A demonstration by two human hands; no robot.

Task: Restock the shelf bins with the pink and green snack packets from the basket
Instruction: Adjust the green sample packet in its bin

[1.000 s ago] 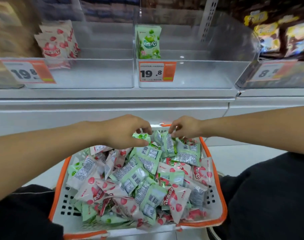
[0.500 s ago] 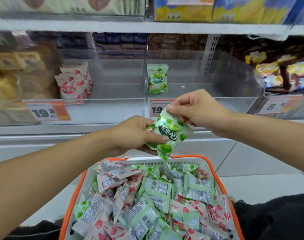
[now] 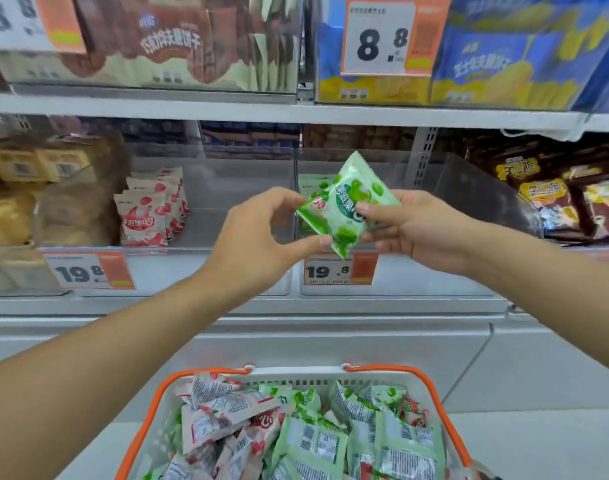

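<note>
Both hands are holding one green packet (image 3: 344, 206) in the air, directly in front of the right-hand clear bin (image 3: 469, 278), the one with the 19.8 price tag (image 3: 339, 270). The left hand (image 3: 258, 237) is pinching the packet's lower left edge between thumb and fingertips, while the right hand (image 3: 410, 226) is gripping its right side, thumb across the printed face. The packet's long axis is tilting from lower left up to upper right, printed face toward the camera, and it is lying just short of the bin's front wall; another green packet stands behind it inside that bin, mostly hidden. The right hand is nearer the bin's opening, so it is probably the one to carry the packet in and stand it upright. Pink packets (image 3: 147, 209) are standing in the neighbouring bin to the left of this one. Compared with half a second earlier, the packet has risen from just above the basket (image 3: 150, 403) to bin height, and the basket now sits well below.
</note>
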